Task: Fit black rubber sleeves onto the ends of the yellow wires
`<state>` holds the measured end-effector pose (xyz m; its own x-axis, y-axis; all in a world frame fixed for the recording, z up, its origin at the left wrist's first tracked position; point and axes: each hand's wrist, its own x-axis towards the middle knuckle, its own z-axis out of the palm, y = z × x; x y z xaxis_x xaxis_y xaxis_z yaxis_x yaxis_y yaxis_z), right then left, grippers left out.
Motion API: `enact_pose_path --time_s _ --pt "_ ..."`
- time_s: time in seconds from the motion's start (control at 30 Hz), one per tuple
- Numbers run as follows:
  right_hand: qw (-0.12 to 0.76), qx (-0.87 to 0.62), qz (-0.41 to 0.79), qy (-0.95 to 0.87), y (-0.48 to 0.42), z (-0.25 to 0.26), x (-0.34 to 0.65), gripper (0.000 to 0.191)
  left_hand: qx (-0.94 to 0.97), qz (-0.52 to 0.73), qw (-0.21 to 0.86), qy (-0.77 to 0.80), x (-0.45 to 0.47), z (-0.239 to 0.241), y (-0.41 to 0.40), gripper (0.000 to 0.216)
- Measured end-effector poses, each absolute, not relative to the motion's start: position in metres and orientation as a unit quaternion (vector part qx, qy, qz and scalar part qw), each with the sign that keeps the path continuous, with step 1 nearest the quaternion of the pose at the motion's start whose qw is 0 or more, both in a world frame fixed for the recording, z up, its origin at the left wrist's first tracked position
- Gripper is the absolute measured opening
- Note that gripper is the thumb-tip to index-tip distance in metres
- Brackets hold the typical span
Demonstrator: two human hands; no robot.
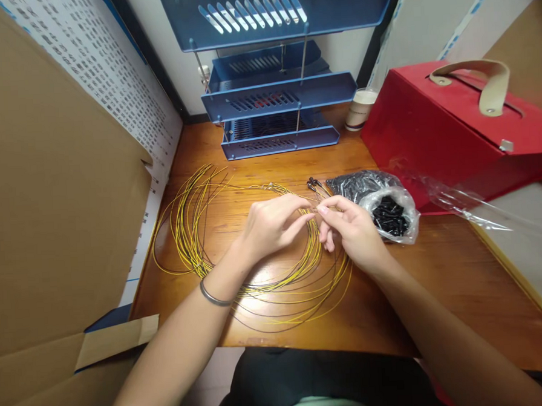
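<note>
Over the wooden table, my left hand (276,226) and my right hand (350,228) meet fingertip to fingertip. Each pinches a thin wire, whose ends are too fine to make out between the fingers. Beneath and around them lies a loose coil of yellow and dark wires (188,231), spread from the left side to under my right hand. Just past my right fingertips are several small black-headed pieces with thin leads (314,184). Right of my right hand, an open clear plastic bag (411,223) holds many small black parts (390,216).
A blue tiered tray rack (284,99) stands at the back. Beside it are a paper cup (359,110) and a red box (430,122) with a beige handle. Clear plastic film (475,207) lies by the box. Cardboard (56,178) walls the left side.
</note>
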<state>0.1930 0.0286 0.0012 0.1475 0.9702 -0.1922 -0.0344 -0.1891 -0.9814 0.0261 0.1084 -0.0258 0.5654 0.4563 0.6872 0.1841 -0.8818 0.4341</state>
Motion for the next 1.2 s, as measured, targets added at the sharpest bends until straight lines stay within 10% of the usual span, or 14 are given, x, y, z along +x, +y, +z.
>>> enact_pose_path --time_s 1.2 --pt "0.529 -0.572 0.457 -0.428 0.023 0.011 0.189 0.034 0.838 0.507 0.147 0.142 0.025 -0.027 0.111 0.016"
